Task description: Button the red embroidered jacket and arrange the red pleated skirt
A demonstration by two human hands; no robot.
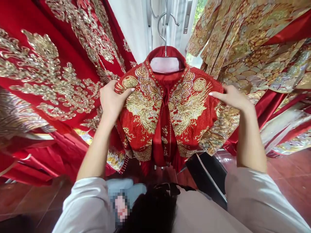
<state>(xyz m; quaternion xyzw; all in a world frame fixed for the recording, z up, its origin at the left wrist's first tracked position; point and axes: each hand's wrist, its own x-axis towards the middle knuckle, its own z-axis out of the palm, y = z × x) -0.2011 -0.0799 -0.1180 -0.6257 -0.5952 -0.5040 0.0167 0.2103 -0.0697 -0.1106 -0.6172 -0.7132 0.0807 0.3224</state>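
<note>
A red jacket (143, 123) with gold embroidery hangs in front of me on a hanger (161, 30) with a metal hook. Its front parts at the middle, showing red cloth and ties beneath the collar. My left hand (113, 98) grips the jacket's left shoulder, thumb on the front and fingers behind the cloth. At the opposite shoulder, my right hand (233, 97) holds the fabric the same way, its fingers mostly hidden behind. Both arms reach forward, and the shoulders are spread between my hands.
Red garments with gold sequins (46, 61) hang close on the left. Gold patterned garments (243, 58) crowd the right. Behind the hanger stands a white door frame (188, 19). A black object with a metal edge (206, 174) is low at right, above the reddish tiled floor (289, 174).
</note>
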